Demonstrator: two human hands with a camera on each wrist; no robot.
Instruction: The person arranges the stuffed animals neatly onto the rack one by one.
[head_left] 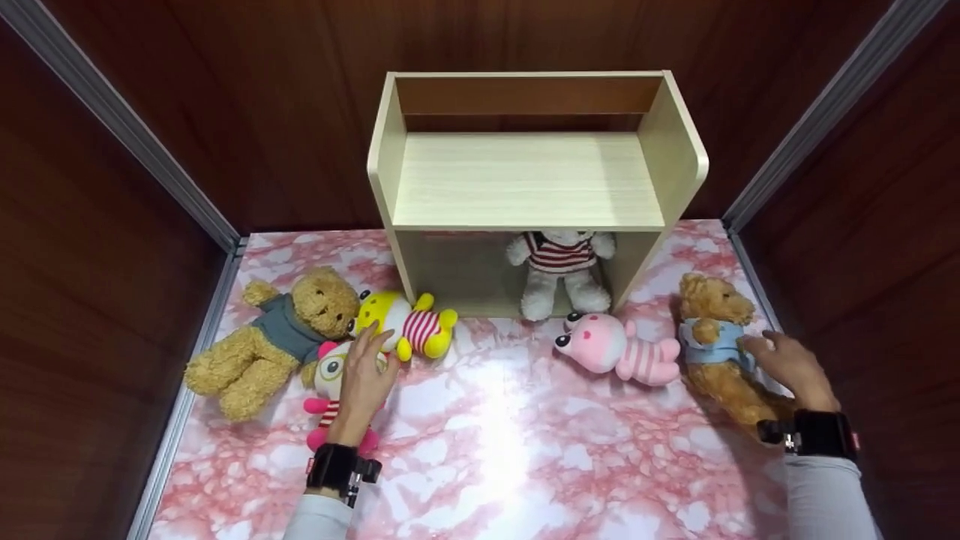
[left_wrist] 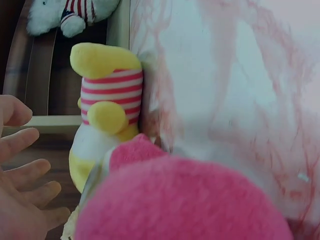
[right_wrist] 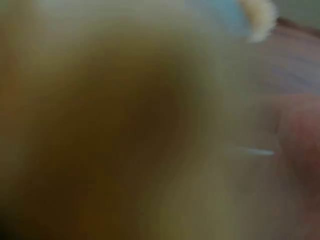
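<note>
Over the pink-and-white plush doll (head_left: 328, 367) at the left, my left hand (head_left: 367, 379) is held with its fingers apart. In the left wrist view that hand (left_wrist: 25, 195) shows loosely bent fingers with nothing between them. A yellow plush doll (head_left: 424, 330) in a striped shirt lies just past the fingertips. My right hand (head_left: 795, 367) is at the side of a brown teddy bear (head_left: 716, 371) in a light blue shirt, fingertips right at the shirt. Brown fur blurs most of the right wrist view, and I cannot tell whether these fingers grip the bear.
A pale wooden shelf (head_left: 525, 180) stands at the back, with a white plush bear (head_left: 562, 259) in a striped sweater in its lower compartment. A larger teddy bear (head_left: 270, 337) lies far left. A pink plush doll (head_left: 619, 349) lies before the shelf. Dark panels enclose the marbled mat (head_left: 570, 465).
</note>
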